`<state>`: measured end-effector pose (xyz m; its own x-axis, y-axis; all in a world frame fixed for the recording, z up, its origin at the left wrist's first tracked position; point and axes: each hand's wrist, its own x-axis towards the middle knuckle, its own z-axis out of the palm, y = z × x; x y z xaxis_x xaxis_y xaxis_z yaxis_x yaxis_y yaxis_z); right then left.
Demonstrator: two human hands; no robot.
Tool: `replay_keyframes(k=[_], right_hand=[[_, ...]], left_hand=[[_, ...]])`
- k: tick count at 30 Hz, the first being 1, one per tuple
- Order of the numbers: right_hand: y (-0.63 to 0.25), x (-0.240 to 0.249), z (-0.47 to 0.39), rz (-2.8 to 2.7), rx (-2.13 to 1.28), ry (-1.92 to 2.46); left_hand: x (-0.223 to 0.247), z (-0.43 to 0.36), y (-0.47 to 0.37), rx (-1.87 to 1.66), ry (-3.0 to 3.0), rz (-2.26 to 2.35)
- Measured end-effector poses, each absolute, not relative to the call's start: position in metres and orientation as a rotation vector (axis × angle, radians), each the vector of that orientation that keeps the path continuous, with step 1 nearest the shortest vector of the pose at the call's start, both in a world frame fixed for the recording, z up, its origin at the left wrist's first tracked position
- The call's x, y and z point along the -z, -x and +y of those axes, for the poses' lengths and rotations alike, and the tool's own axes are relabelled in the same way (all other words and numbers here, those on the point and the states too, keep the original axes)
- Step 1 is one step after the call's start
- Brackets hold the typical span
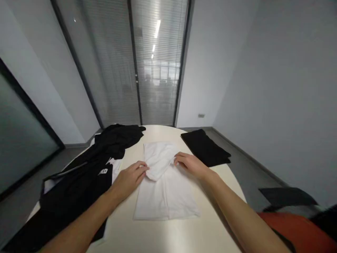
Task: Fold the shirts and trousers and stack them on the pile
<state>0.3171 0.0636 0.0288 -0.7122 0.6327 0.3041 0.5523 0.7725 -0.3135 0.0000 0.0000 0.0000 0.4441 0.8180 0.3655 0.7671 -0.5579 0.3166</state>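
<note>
A white garment [167, 196] lies in front of me, its sides folded in so that it forms a long panel. Its upper part is partly turned over, with a loose folded flap [159, 162] in the middle. At the flap's left edge, my left hand [133, 174] pinches the cloth between thumb and fingers. My right hand [188, 163] has its fingers curled on the cloth at the flap's right edge. The exact grip of the right fingertips is partly hidden.
Black clothes [105, 168], some with white print, are heaped along the left of the pale round table [147, 235]. A folded black garment [206, 147] lies at the right edge. An orange-red chair seat [297, 230] stands at lower right.
</note>
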Motion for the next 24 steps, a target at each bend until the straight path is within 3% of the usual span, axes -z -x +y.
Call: replay_keyframes(k=[8,16,24], right_hand=[[-0.3183,-0.0278,0.0608,-2.557,-0.291,0.96],[-0.3188,-0.0267,0.062,-2.466,-0.316,1.112],[-0.3151,-0.0234,0.066,-2.456,-0.25,1.035]], left_hand=[[0.0001,0.0023,-0.0008,-0.997,-2.369,1.332],[0.0045,-0.0007,0.0023,-0.808,-2.568,1.17],[-0.0003,0.0022,-0.0032,-0.942,-2.397,1.274]])
